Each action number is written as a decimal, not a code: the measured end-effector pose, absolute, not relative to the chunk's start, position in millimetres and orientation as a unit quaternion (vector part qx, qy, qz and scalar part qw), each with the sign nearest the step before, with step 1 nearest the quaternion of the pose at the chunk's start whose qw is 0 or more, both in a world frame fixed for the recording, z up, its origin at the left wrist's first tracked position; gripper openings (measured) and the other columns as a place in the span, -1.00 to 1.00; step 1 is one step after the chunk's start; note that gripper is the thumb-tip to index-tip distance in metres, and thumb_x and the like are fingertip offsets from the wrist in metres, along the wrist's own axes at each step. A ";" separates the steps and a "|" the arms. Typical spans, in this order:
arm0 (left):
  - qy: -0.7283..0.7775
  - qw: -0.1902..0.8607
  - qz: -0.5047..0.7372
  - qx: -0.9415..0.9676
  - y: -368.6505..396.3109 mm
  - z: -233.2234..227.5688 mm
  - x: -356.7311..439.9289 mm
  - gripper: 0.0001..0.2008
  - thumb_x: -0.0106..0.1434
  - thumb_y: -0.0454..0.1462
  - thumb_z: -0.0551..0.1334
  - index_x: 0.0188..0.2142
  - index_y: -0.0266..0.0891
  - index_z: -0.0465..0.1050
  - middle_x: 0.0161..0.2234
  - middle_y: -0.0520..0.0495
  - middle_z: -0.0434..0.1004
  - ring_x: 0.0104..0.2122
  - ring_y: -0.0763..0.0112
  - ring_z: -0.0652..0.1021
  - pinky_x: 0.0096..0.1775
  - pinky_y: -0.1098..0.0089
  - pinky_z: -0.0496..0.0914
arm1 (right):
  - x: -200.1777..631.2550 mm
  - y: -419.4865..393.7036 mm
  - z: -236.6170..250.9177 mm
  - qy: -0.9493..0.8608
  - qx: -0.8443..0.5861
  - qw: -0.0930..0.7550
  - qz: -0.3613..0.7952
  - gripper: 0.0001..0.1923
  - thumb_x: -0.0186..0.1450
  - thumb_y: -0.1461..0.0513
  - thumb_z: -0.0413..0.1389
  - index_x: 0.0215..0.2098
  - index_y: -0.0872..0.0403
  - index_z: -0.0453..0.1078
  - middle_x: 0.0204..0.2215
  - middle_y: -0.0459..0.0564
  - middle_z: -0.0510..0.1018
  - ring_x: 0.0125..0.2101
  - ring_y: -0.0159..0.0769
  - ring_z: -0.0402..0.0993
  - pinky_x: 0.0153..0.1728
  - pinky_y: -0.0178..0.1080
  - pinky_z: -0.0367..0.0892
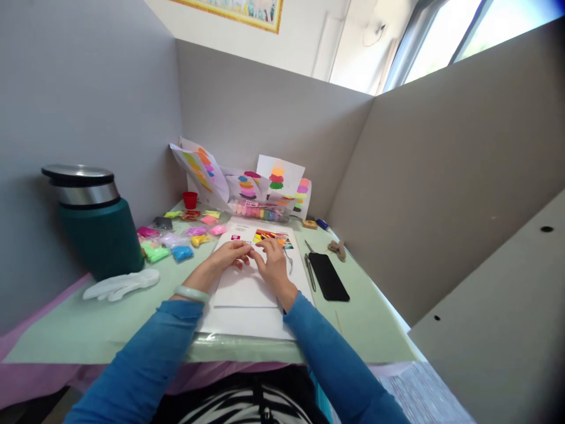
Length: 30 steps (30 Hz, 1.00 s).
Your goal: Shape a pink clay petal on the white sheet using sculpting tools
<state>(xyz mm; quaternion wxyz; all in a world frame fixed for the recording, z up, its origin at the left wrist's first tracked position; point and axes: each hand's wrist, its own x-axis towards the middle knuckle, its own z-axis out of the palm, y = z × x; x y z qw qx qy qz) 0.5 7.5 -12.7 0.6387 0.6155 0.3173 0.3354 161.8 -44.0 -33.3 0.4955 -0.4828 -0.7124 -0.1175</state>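
My left hand (230, 254) and my right hand (272, 265) meet over white paper (247, 294) in the middle of the table. The fingertips of both are pinched together and touch each other. Whatever lies between them is too small or too hidden to make out. Just beyond the fingers, a colourful printed picture (286, 238) shows on the paper. A thin, curved, silvery item (290, 262) lies beside my right hand, partly covered by it.
Bagged coloured clay (182, 253) lies in several packets at left, near a green flask (101, 235) and a white glove (121, 285). On the right are a black phone (329, 277) and a pen (310, 272). Painted sheets (279, 176) stand against the grey partition (265, 100).
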 end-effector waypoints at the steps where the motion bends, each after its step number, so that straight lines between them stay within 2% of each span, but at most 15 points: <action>1: 0.333 0.639 0.343 0.603 7.9 -12.7 0.6 -0.65 0.00 -0.07 0.36 -0.39 -0.32 0.43 -0.41 -0.08 0.51 -0.51 0.49 0.48 -0.54 0.50 0.30 | 167.4 -44.5 -30.7 -0.701 -0.494 0.501 -0.121 -0.81 0.30 0.18 0.04 -0.18 0.10 0.38 -0.23 0.08 0.43 -0.16 -0.22 0.34 -0.14 -0.19 0.28; 4: 0.378 0.643 0.360 0.560 10.1 -14.6 1.4 -0.69 0.00 -0.16 0.38 -0.37 -0.33 0.41 -0.38 -0.12 0.54 -0.53 0.50 0.49 -0.55 0.50 0.31 | 189.8 -48.8 -21.8 -0.619 -0.604 0.480 -0.145 -0.80 0.33 0.22 -0.03 -0.19 0.11 0.39 -0.22 0.09 0.44 -0.16 -0.22 0.35 -0.13 -0.19 0.27; 6: 0.387 0.652 0.373 0.535 11.9 -16.8 2.4 -0.74 0.00 -0.25 0.37 -0.35 -0.32 0.39 -0.39 -0.11 0.54 -0.55 0.49 0.50 -0.55 0.48 0.34 | 204.6 -52.5 -17.5 -0.562 -0.719 0.385 -0.135 -0.79 0.30 0.21 0.01 -0.19 0.13 0.41 -0.20 0.14 0.46 -0.14 -0.18 0.37 -0.14 -0.20 0.28; 9: 0.387 0.669 0.391 0.500 14.1 -19.8 4.2 -0.79 -0.01 -0.40 0.32 -0.35 -0.31 0.37 -0.43 -0.08 0.52 -0.57 0.48 0.50 -0.59 0.49 0.33 | 219.2 -55.2 -16.9 -0.532 -0.821 0.204 -0.034 -0.72 0.26 0.17 0.07 -0.12 0.15 0.41 -0.18 0.18 0.50 -0.15 -0.12 0.44 -0.20 -0.21 0.31; 12: 0.395 0.682 0.396 0.470 15.4 -21.5 5.0 -0.81 -0.03 -0.48 0.26 -0.38 -0.31 0.36 -0.46 -0.07 0.50 -0.58 0.48 0.50 -0.65 0.54 0.25 | 224.8 -51.8 -20.3 -0.516 -0.847 0.123 0.014 -0.73 0.26 0.28 0.03 -0.10 0.17 0.41 -0.18 0.23 0.53 -0.14 -0.12 0.49 -0.22 -0.24 0.32; 15: 0.397 0.691 0.396 0.457 15.3 -21.9 5.0 -0.81 -0.05 -0.50 0.25 -0.41 -0.31 0.36 -0.49 -0.06 0.47 -0.57 0.47 0.49 -0.66 0.55 0.21 | 226.7 -43.8 -22.1 -0.494 -0.859 0.133 0.029 -0.73 0.27 0.32 -0.01 -0.11 0.16 0.44 -0.17 0.25 0.55 -0.13 -0.14 0.50 -0.26 -0.28 0.32; 18: 0.394 0.693 0.392 0.459 13.8 -20.6 4.6 -0.82 -0.06 -0.47 0.29 -0.42 -0.32 0.36 -0.51 -0.04 0.45 -0.57 0.49 0.48 -0.65 0.55 0.21 | 227.7 -36.8 -20.3 -0.483 -0.857 0.176 0.035 -0.70 0.31 0.26 -0.06 -0.09 0.14 0.43 -0.16 0.22 0.55 -0.12 -0.13 0.50 -0.26 -0.26 0.33; 22: 0.413 0.675 0.403 0.460 11.5 -15.0 3.4 -0.81 -0.02 -0.35 0.35 -0.43 -0.33 0.36 -0.55 0.01 0.41 -0.61 0.56 0.42 -0.64 0.57 0.20 | 237.3 -41.3 -10.5 -0.480 -0.852 0.208 0.004 -0.67 0.34 0.15 -0.08 -0.12 0.09 0.46 -0.18 0.16 0.56 -0.14 -0.12 0.50 -0.25 -0.23 0.32; 25: 0.437 0.656 0.420 0.449 11.5 -10.6 2.2 -0.74 0.01 -0.23 0.37 -0.48 -0.29 0.30 -0.62 0.07 0.33 -0.70 0.62 0.31 -0.70 0.57 0.07 | 257.2 -55.8 2.7 -0.476 -0.851 0.221 -0.042 -0.68 0.33 0.17 -0.09 -0.15 0.03 0.48 -0.17 0.09 0.56 -0.16 -0.16 0.49 -0.28 -0.26 0.31; 30: 0.425 0.670 0.428 0.434 13.0 -8.6 1.7 -0.66 0.05 -0.13 0.35 -0.51 -0.24 0.21 -0.66 0.11 0.26 -0.74 0.65 0.22 -0.72 0.56 -0.10 | 286.1 -78.4 17.5 -0.478 -0.866 0.146 -0.004 -0.78 0.25 0.20 0.03 -0.28 0.00 0.53 -0.21 0.01 0.58 -0.17 -0.21 0.49 -0.32 -0.32 0.28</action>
